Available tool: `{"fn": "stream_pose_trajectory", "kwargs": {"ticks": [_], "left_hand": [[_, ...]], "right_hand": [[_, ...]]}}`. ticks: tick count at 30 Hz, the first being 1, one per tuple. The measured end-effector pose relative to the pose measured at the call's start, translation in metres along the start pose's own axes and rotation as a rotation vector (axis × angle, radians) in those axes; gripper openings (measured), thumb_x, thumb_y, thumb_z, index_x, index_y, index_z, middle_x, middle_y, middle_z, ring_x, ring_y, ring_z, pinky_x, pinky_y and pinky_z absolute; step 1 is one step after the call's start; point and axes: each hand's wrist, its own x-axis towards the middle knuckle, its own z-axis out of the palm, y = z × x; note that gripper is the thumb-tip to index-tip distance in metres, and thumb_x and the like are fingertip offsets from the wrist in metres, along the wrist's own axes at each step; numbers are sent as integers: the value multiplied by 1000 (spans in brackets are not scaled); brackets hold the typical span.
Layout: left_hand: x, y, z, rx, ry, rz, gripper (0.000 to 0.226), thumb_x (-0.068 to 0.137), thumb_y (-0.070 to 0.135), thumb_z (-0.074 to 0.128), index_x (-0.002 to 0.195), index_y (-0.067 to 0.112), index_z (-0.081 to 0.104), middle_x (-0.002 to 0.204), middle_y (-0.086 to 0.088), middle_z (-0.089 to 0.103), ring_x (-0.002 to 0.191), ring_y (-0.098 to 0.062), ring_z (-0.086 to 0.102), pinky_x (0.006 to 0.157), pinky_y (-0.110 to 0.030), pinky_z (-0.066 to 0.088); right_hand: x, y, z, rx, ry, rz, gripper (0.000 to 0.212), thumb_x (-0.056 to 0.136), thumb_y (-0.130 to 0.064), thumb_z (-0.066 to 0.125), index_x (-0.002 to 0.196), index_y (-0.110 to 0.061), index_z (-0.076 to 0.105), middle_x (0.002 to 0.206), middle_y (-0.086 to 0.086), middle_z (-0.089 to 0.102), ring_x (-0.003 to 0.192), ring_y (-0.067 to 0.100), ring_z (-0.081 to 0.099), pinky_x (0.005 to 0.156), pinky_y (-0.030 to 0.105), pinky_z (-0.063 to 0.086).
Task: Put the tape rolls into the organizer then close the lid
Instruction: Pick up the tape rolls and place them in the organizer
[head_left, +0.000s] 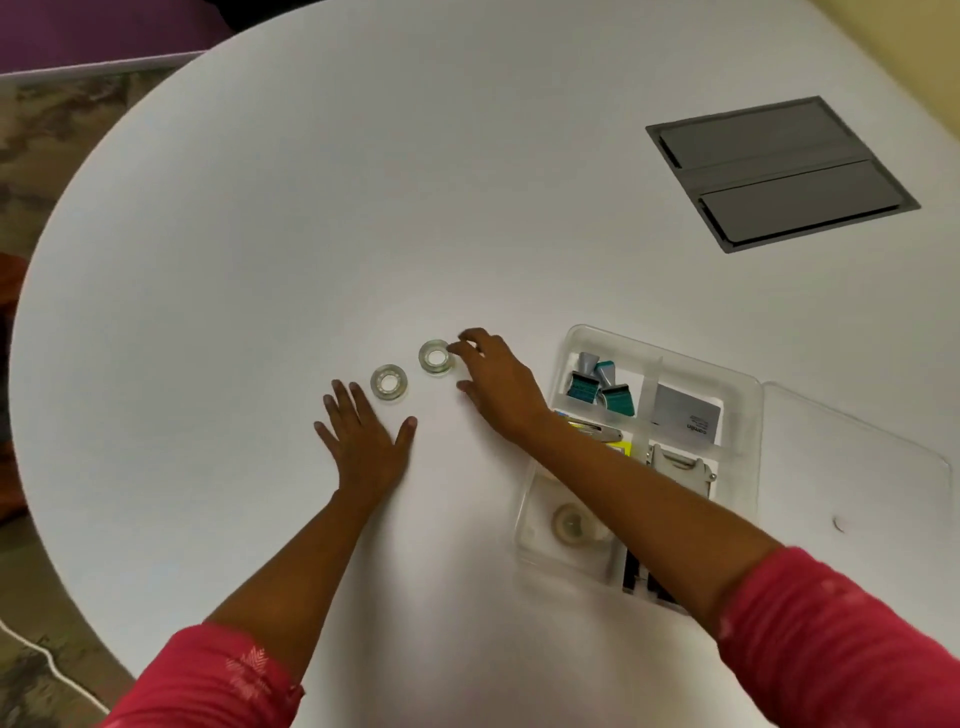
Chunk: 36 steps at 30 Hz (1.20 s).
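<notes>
Head view, looking down on a round white table (260, 260). Three clear tape rolls counted: two flat on the table left of the organizer (748, 410), one inside its near-left compartment (570, 521). One clear organizer, lid (857, 467) swung open and lying flat on its right side. Three teal binder clips (602, 387) in the far-left compartment, one grey card (685, 413) in the far-right one, a metal tool (680, 467) nearer, other contents partly hidden under the right forearm. Two hands, two pink sleeves. Right hand (498, 384) reaching leftward from over the organizer, fingers curled with a narrow gap, fingertips (460, 349) at the rim of the farther tape roll (435, 356); touching or just short of it, cannot tell. Left hand (366, 431) flat on the table, fingers spread wide, holding nothing, fingertips just beside the nearer tape roll (388, 383), further left of the organizer. One grey hatch panel (779, 171) set into the table beyond the organizer. Patterned carpet (47, 135) past the table's left edge, a white cable (49, 665) on the floor, something purple (104, 26) at the far left.
</notes>
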Motion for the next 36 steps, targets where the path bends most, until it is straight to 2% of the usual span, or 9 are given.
{"fn": "stream_pose_trajectory", "kwargs": {"ticks": [6, 9, 14, 17, 22, 26, 29, 32, 36], "left_hand": [[-5, -8, 8, 108, 97, 69, 91, 86, 61, 27, 150, 2, 2, 160, -20, -2, 149, -33, -2, 121, -47, 2], [-7, -6, 12, 137, 142, 64, 88, 87, 61, 23, 150, 2, 4, 160, -19, 1, 149, -30, 1, 122, -46, 5], [-3, -6, 13, 171, 164, 48, 87, 89, 61, 23, 150, 3, 4, 161, -17, 2, 150, -28, 2, 122, -46, 6], [-3, -6, 12, 175, 162, 53, 87, 88, 61, 22, 150, 3, 3, 161, -16, 2, 150, -28, 1, 122, -46, 6], [-4, -5, 11, 165, 149, 54, 87, 88, 61, 21, 150, 2, 2, 160, -17, 2, 149, -29, 1, 122, -47, 7], [-5, -8, 10, 164, 142, 73, 83, 90, 57, 19, 150, 2, 2, 161, -17, 2, 150, -29, 2, 122, -46, 6], [-11, -12, 11, 163, 153, 103, 76, 94, 50, 21, 150, 2, 6, 161, -15, 7, 149, -28, 6, 122, -44, 8], [-19, -15, 13, 150, 185, 98, 68, 96, 41, 27, 150, 2, 11, 160, -14, 13, 149, -28, 12, 122, -45, 12], [-28, -20, 16, 139, 202, 93, 64, 97, 38, 25, 150, 4, 12, 160, -12, 16, 149, -26, 13, 122, -44, 12]], "right_hand": [[51, 16, 21, -65, -297, -121, 78, 80, 1, 64, 145, -26, 31, 157, 6, 23, 139, 26, 27, 101, 41, 40], [63, 19, 28, -161, -287, -245, 64, 87, 1, 55, 142, -24, 36, 156, 7, 25, 136, 28, 32, 98, 41, 43], [63, 20, 34, -234, -212, -320, 33, 98, -8, 39, 128, -12, 51, 141, 9, 46, 119, 29, 46, 85, 43, 48], [53, 17, 28, -187, -180, -267, 34, 95, -5, 43, 128, -10, 49, 136, 10, 47, 118, 28, 44, 81, 44, 52], [22, 9, -1, 11, -63, -195, 52, 86, 3, 57, 134, -13, 47, 141, 13, 44, 128, 28, 40, 88, 39, 49], [-23, 5, -30, 41, 57, -110, 51, 81, -1, 69, 128, -11, 53, 131, 17, 50, 116, 31, 50, 82, 41, 56], [-68, 7, -49, 87, 100, -19, 50, 77, -11, 75, 123, -11, 55, 121, 14, 53, 106, 27, 55, 82, 33, 53], [-114, 12, -60, 169, 81, 131, 50, 73, -17, 80, 117, -13, 56, 112, 6, 52, 95, 16, 55, 77, 24, 50], [-155, 19, -59, 95, -75, 308, 46, 71, -13, 80, 111, -9, 58, 113, 8, 53, 94, 24, 59, 75, 31, 54]]}}
